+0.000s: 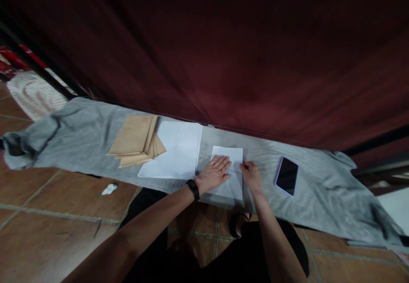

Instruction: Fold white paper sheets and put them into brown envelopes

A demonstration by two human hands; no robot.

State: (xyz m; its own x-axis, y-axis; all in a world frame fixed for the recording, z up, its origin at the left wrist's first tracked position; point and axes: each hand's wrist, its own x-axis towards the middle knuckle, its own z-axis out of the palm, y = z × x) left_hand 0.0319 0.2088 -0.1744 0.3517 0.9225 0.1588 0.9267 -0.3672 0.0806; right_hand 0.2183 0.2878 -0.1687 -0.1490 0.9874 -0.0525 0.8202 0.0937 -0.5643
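Observation:
A white sheet of paper point(234, 185), seemingly folded, lies in front of me on the grey cloth. My left hand point(213, 173) rests flat on its left part, fingers stretched out, with a dark band on the wrist. At the sheet's right edge, my right hand point(251, 174) has its fingers closed in a pinch on the paper. To the left is a stack of larger white paper point(179, 151). Brown envelopes point(132, 136) are piled partly over that stack's left side.
A phone point(287, 175) with a dark screen lies on the grey cloth point(322, 189) to the right. Behind the narrow surface hangs a dark red curtain point(223, 61). A crumpled white scrap point(109, 189) is on the tiled floor point(64, 197). Striped fabric point(35, 93) sits far left.

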